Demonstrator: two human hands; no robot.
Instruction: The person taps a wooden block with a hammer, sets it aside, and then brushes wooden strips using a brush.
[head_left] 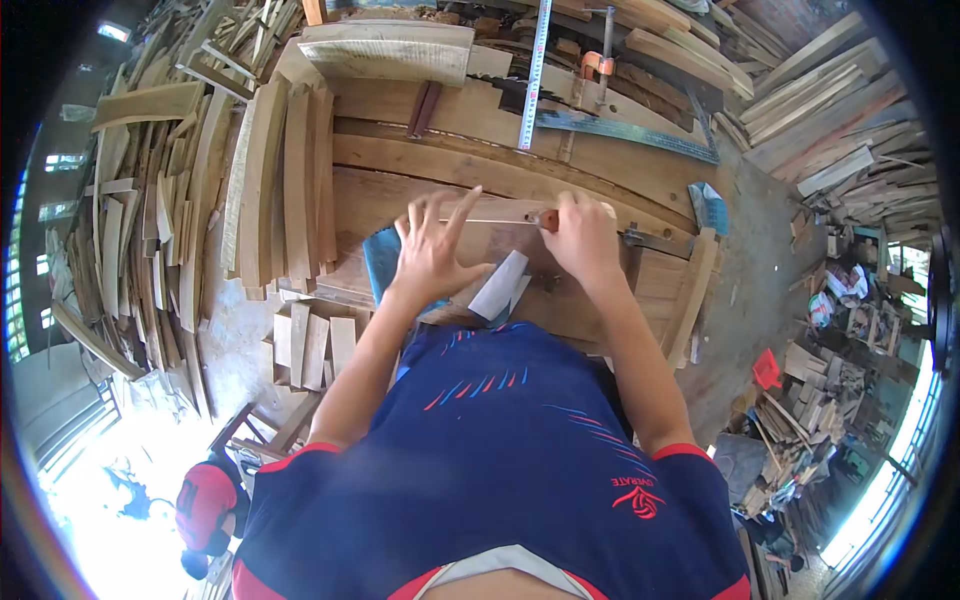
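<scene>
My left hand [430, 250] is over the wooden bench [370, 200] with its fingers spread and thumb apart. Its fingertips are by the left end of a thin wood strip [490, 211], and I cannot tell if they touch it. My right hand [583, 240] is closed around a small reddish-brown wooden tool [544, 218]; the fingers cover most of it, so its kind is unclear. That tool sits at the strip's right end. Below and between the hands, a pale grey-white block [500, 285] lies tilted close to my shirt.
A steel ruler [535, 80], a large metal square [630, 135] and an orange clamp [598, 65] lie at the bench's far side. Boards [285, 190] are stacked at left. Wood piles line both walls. A person in a red shirt [208, 508] is at lower left.
</scene>
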